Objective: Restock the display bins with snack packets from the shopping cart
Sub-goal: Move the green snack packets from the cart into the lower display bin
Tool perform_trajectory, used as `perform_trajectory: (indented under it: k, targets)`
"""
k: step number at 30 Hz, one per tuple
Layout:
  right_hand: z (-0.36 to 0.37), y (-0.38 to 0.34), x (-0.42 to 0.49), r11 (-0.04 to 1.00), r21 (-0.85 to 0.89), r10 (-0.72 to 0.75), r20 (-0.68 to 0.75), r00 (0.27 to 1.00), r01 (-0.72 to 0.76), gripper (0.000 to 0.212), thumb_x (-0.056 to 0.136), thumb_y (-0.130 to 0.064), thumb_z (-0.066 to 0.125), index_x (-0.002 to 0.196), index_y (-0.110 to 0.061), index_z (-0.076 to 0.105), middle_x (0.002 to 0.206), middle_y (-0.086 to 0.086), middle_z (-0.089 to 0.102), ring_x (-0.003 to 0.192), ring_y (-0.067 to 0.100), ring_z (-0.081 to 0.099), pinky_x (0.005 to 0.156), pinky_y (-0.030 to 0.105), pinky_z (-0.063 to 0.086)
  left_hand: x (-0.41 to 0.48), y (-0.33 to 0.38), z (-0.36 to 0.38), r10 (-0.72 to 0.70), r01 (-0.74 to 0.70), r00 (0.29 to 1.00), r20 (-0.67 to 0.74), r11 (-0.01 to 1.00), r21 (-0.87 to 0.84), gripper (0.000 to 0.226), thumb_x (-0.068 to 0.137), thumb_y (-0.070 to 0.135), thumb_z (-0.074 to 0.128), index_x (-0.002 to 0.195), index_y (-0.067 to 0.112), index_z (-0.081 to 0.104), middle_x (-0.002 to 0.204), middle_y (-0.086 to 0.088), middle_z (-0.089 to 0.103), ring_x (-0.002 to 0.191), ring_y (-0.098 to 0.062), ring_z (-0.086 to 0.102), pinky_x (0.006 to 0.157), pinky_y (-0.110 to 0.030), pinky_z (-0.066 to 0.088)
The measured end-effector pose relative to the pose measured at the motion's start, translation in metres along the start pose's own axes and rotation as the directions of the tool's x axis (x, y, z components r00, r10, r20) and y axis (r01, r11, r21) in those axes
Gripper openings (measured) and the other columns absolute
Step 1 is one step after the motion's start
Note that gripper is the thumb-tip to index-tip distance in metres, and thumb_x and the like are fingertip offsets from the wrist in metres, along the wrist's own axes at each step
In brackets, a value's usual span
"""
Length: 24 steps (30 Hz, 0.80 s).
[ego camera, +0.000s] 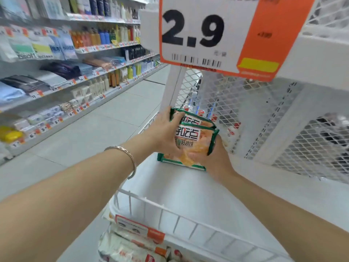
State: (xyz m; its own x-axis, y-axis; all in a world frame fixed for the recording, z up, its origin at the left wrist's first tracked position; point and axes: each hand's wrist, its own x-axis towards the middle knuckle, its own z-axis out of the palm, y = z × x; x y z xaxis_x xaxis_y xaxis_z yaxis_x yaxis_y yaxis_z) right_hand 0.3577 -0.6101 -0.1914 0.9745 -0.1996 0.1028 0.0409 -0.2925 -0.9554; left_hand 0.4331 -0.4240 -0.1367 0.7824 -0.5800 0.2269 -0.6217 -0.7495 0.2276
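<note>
Glossy plastic film, green-edged with an orange print: a small stack of snack packets (pixel 190 137), at least three, held between both hands. Fingers (pixel 176 116) of the left hand (pixel 164 133) curl over the far top edge of the stack, with the palm against its left side. The right hand (pixel 215 157) grips the near right corner, its fingers wrapped round the edge and partly hidden by the film. This area is motion-blurred, so the exact finger placement is not readable.

Position: the stack is low at the far end of the white display bin (pixel 170 210). The lowest packet is at or just above the bin floor; contact cannot be told. A mesh panel (pixel 226 95) stands just right of and behind the stack. A price sign (pixel 207 35) reading 2.9 hangs above.

Handling (judged):
- Packets are probably light, soft and air-cushioned.
- The film looks slippery, so stacked packets are likely to slide over one another.
- The print suggests biscuits, likely brittle, so avoid squeezing the flat faces.
- The best hold is on opposite side edges, clamping the stack as one block, and letting go low in the bin.

Further out: a bracelet (pixel 130 157) on the left wrist. White-wrapped packs (pixel 132 242) lie in a lower bin, near. Stocked aisle shelves (pixel 66 72) run along the left. No shopping cart in view.
</note>
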Motion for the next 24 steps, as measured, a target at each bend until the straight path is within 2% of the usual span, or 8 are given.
perform_trajectory:
  k: [3,6,11,15,16,18,20,24]
  targets:
    - [0.003,0.01,0.002,0.998,0.061,-0.006,-0.016,1.0,0.007,0.104,0.049,-0.019,0.095,0.137,-0.028,0.039,0.121,-0.014,0.067,0.113,0.01,0.065,0.093,0.043,0.057,-0.004,-0.008,0.0,0.118,-0.123,0.992,0.036,0.921,0.37,0.141,0.058,0.081,0.071,0.157,0.026,-0.013,0.164,-0.014,-0.021,0.152,-0.033,-0.018,0.123,-0.055,-0.002]
    - [0.013,0.008,0.006,0.988,0.156,-0.012,0.048,0.999,0.004,0.1,0.057,0.013,0.089,0.136,-0.023,0.038,0.124,-0.006,0.064,0.116,0.014,0.063,0.084,0.027,0.059,-0.007,-0.017,-0.005,0.189,-0.218,0.976,0.11,0.813,0.541,0.137,0.066,0.071,0.073,0.155,0.028,-0.021,0.166,-0.01,-0.015,0.153,-0.032,-0.008,0.121,-0.058,0.003]
    - [0.051,0.004,0.01,0.992,0.122,0.0,0.021,1.0,-0.003,0.115,0.04,-0.041,0.093,0.136,-0.029,0.032,0.122,-0.013,0.065,0.114,0.014,0.064,0.099,0.047,0.053,-0.009,-0.027,0.002,0.093,-0.085,0.995,0.021,0.774,0.628,0.113,0.084,0.042,0.07,0.158,0.018,-0.013,0.168,-0.006,0.002,0.153,-0.031,0.008,0.121,-0.049,0.02]
    - [0.028,-0.008,-0.004,0.97,-0.191,-0.174,-0.107,0.979,0.152,0.13,0.061,-0.027,0.095,0.156,-0.026,0.005,0.159,-0.002,0.026,0.144,0.007,0.027,0.119,0.025,0.021,-0.011,-0.025,-0.001,0.068,-0.091,0.996,0.062,0.806,0.585,0.132,0.073,0.065,0.07,0.156,0.018,-0.021,0.167,-0.008,-0.01,0.154,-0.028,-0.005,0.122,-0.049,0.007]
    - [0.018,-0.011,-0.009,0.871,-0.433,-0.307,-0.106,0.946,0.234,0.131,0.066,-0.036,0.091,0.158,-0.024,-0.001,0.164,0.003,0.012,0.15,0.01,0.012,0.121,0.028,0.009,-0.014,-0.024,-0.001,0.068,-0.091,0.996,0.062,0.795,0.599,0.132,0.074,0.07,0.066,0.154,0.016,-0.024,0.166,-0.009,-0.014,0.154,-0.027,-0.01,0.122,-0.049,0.002]
    - [-0.001,-0.012,-0.008,0.379,-0.804,-0.583,0.177,0.793,0.458,0.12,0.07,-0.056,0.082,0.158,-0.025,0.006,0.166,0.012,0.006,0.154,0.025,0.004,0.123,0.047,0.002,-0.018,-0.02,0.001,0.063,-0.079,0.997,0.048,0.78,0.62,0.129,0.078,0.075,0.056,0.152,0.014,-0.029,0.165,-0.011,-0.02,0.153,-0.027,-0.015,0.122,-0.049,-0.003]
    - [-0.012,-0.001,0.008,-0.132,-0.813,-0.558,0.534,0.635,0.567,0.105,0.074,-0.066,0.072,0.157,-0.027,0.02,0.165,0.015,0.016,0.152,0.036,0.014,0.12,0.062,0.011,-0.017,-0.018,0.007,0.04,-0.048,0.999,0.027,0.757,0.651,0.129,0.08,0.076,0.054,0.146,0.011,-0.036,0.164,-0.013,-0.022,0.153,-0.028,-0.016,0.124,-0.049,-0.002]
    - [-0.023,0.009,0.03,-0.392,-0.755,-0.419,0.655,0.629,0.526,0.095,0.083,-0.072,0.056,0.159,-0.031,0.017,0.166,0.013,0.013,0.151,0.041,0.013,0.118,0.064,0.019,-0.011,-0.013,0.012,-0.005,-0.017,1.0,0.031,0.729,0.684,0.138,0.077,0.079,0.056,0.141,0.005,-0.041,0.165,-0.015,-0.016,0.154,-0.031,-0.008,0.123,-0.051,0.01]
